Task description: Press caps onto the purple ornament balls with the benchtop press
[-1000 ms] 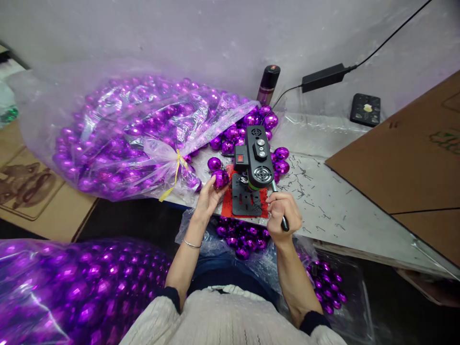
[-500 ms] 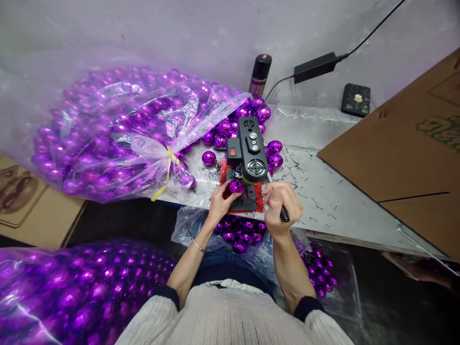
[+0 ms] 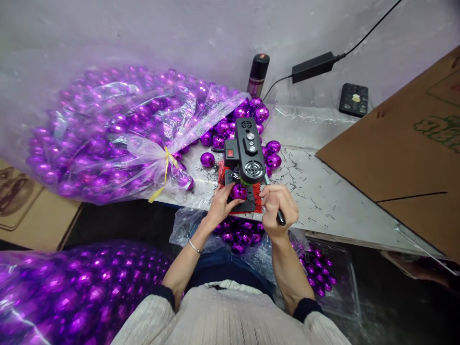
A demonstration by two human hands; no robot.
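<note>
A shiny purple faceted ball [image 3: 238, 191] is pinched between the thumb and fingers of my left hand [image 3: 221, 203], under the head of a small black bench drill press [image 3: 250, 148]. Round the black grip of the press's lever [image 3: 281, 218] my right hand [image 3: 279, 207] is wrapped, to the right of the ball. The tip of the drill is hidden by the press head. Beneath the press lies a red mat [image 3: 258, 203] strewn with dark shavings. One loose purple ball [image 3: 207, 159] rests left of the press, and several more sit behind and right of it.
A tied clear bag [image 3: 143, 120] of purple balls fills the table's left. Another full bag [image 3: 79, 292] is at lower left. More balls [image 3: 240, 235] lie in plastic at my lap. A spray can [image 3: 258, 74], a power adapter [image 3: 312, 67] and a cardboard box [image 3: 402, 143] stand around.
My left hand has shifted the ball slightly right, closer beneath the press head. My right hand stays on the lever, with its grip slightly lower.
</note>
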